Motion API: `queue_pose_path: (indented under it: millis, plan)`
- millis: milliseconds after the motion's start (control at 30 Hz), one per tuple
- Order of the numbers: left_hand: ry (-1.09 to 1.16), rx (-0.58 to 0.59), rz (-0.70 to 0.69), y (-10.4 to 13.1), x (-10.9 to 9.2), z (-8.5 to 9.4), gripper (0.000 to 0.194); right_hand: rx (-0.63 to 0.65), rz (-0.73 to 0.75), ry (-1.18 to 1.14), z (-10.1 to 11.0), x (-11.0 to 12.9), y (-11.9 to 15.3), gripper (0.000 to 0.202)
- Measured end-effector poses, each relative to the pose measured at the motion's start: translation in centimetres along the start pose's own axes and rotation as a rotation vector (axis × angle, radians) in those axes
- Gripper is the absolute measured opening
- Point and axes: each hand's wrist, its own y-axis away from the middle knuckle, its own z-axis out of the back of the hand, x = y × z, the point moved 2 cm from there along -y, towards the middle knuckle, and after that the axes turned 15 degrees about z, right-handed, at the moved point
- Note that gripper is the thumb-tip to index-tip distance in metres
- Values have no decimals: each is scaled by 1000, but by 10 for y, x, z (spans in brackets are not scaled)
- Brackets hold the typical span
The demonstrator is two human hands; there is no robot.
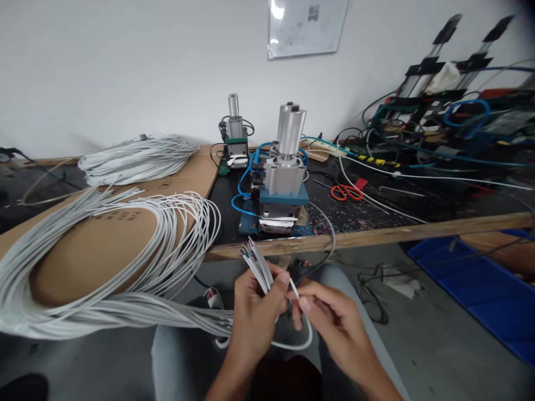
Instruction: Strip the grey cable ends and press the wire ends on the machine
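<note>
My left hand [263, 301] is closed round a bundle of light grey cables [259, 264], whose stripped ends show small coloured wires pointing up toward the bench. Between the thumb and fingers of my right hand [334, 312] is a single white cable [295, 288], its tip close to my left thumb. That cable bends down in a loop below both hands. From the left hand the bundle runs left into a big coil of grey cables [125, 312] lying on cardboard. Just beyond the hands stands a pneumatic press [286, 178] with a knurled metal top.
A second cable coil [137, 159] lies farther back on the cardboard [200, 172]. Behind the press is a smaller press [236, 136]. Orange-handled scissors [346, 192] and loose hoses lie on the black bench top among wire scraps. The wooden bench edge [376, 235] runs before me.
</note>
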Motion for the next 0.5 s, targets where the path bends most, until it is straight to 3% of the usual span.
queue_pose_path:
  millis: [67, 133, 233, 333, 500]
  plan:
    - [-11, -7, 5, -6, 1, 2, 29, 91, -51, -37, 7, -6, -4, 25]
    - [-51, -56, -15, -13, 1, 4, 26, 70, -143, -58, 7, -12, -8, 29]
    - [-136, -195, -79, -20, 0, 7, 23, -94, -306, -145, -5, -20, -9, 40]
    - [-207, -276, -109, -25, -1, 9, 22, -241, -355, -220, -22, -25, -9, 46]
    - [-232, -220, -53, -31, 0, 10, 23, -383, -345, -300, -31, -36, -5, 40]
